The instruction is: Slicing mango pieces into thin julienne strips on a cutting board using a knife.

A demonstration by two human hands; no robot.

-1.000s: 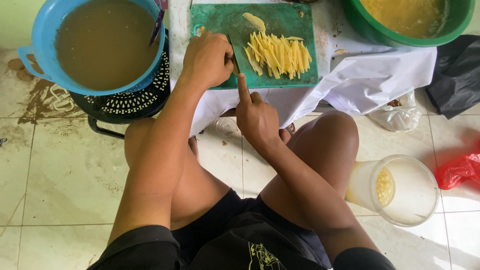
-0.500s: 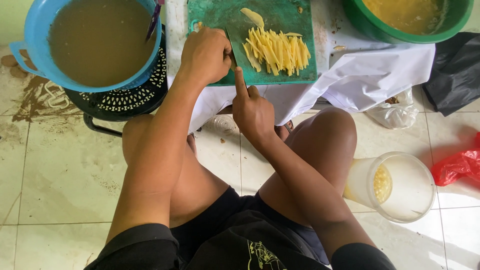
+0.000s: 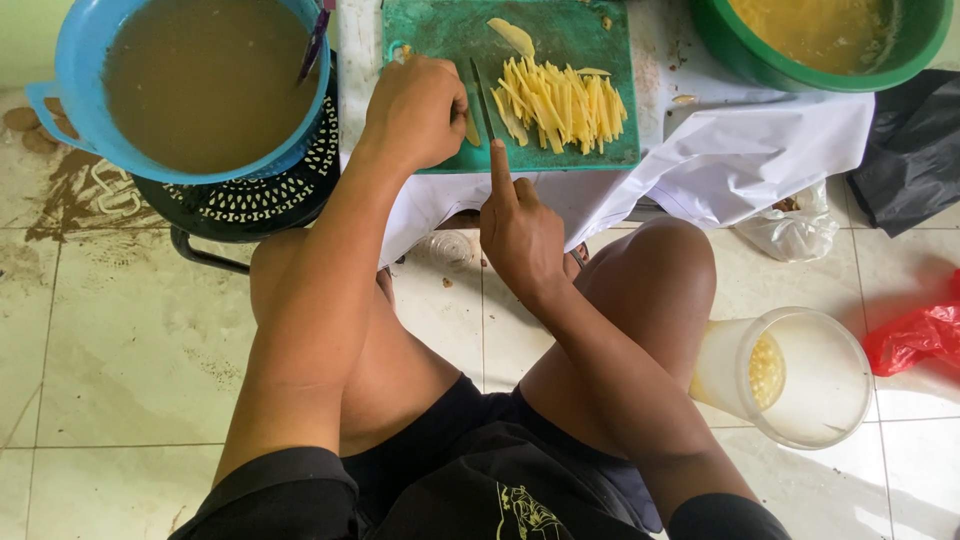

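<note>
Left hand: closed over a pale piece on the green cutting board, top centre.
Right hand: gripping the knife, forefinger along its blade.
Cut strips: piled just right of the blade.

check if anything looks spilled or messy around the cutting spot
Yes. A brown smear stains the floor tiles left of the blue tub of murky liquid, and small scraps lie off the green cutting board on the white cloth.
</note>
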